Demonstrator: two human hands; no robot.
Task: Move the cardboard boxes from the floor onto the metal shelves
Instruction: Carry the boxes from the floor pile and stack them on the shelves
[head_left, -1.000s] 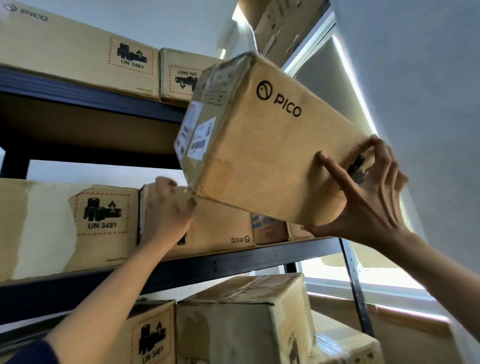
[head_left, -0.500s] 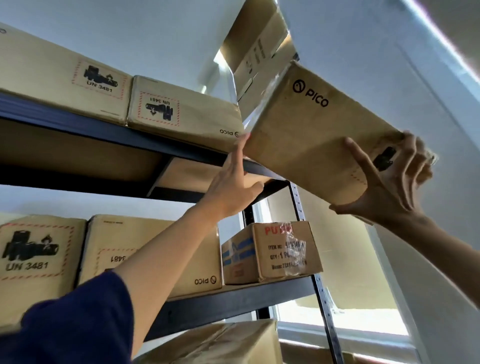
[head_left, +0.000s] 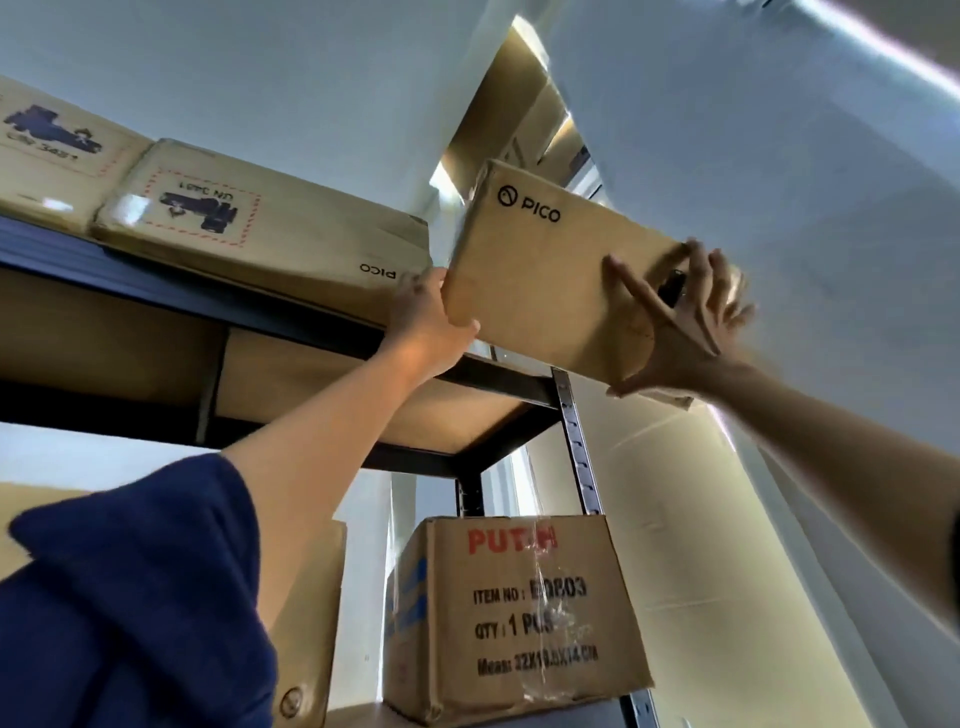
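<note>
A brown PICO cardboard box is raised at the right end of the top metal shelf, tilted, with its near end hanging out past the shelf's edge. My left hand grips its lower left corner from below. At the box's right end my right hand has its fingers spread over the side and the thumb under the bottom edge. Two more PICO boxes lie on the top shelf to the left, touching the held box's side or nearly so.
A box printed PUTIH stands on the shelf below, beside another brown box. The perforated upright post runs down the right front corner. A white wall lies close on the right. More boxes are stacked high behind.
The box has gone up from the middle shelf's height to the top shelf and its far end has moved in over it. Both hands rose with it; my view tilted upward.
</note>
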